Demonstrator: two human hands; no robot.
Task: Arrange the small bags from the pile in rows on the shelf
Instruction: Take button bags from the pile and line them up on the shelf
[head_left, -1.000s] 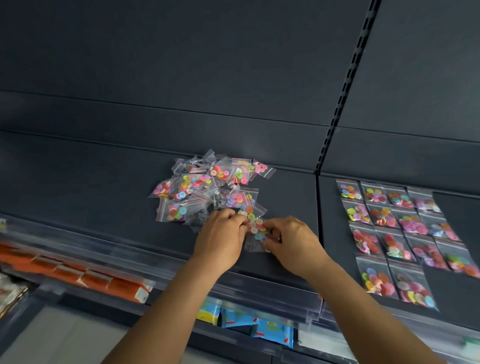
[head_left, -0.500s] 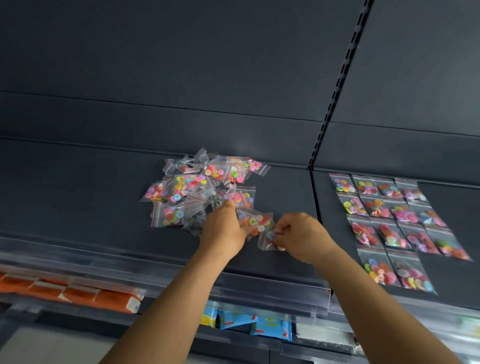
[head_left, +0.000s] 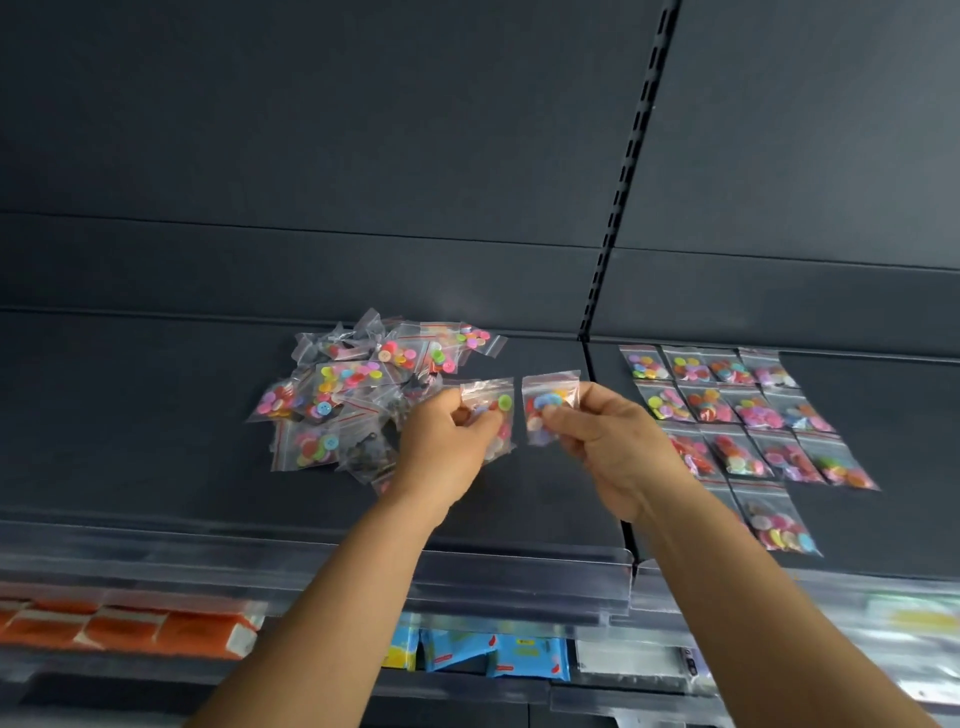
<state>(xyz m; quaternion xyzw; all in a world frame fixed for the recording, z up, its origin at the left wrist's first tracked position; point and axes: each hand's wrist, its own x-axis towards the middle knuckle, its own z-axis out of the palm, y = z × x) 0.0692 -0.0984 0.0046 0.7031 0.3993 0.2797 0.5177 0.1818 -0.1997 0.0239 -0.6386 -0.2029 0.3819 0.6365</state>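
Note:
A pile of small clear bags of coloured buttons (head_left: 358, 387) lies on the dark shelf (head_left: 156, 415), left of centre. My left hand (head_left: 447, 447) pinches one small bag (head_left: 493, 410), lifted just right of the pile. My right hand (head_left: 597, 441) pinches another small bag (head_left: 545, 405) beside it, both held upright above the shelf. On the right shelf section, rows of small bags (head_left: 737, 415) lie flat in a grid, with one front bag (head_left: 776, 519) nearest the edge.
A clear plastic lip (head_left: 311, 561) runs along the shelf's front edge. Below it are orange packs (head_left: 130, 629) at the left and blue packets (head_left: 493, 654) in the middle. A slotted upright (head_left: 623, 171) divides the back panels.
Both hands have lifted off the pile's front edge, each raising one small bag, and have drawn apart. The camera view has shifted slightly left.

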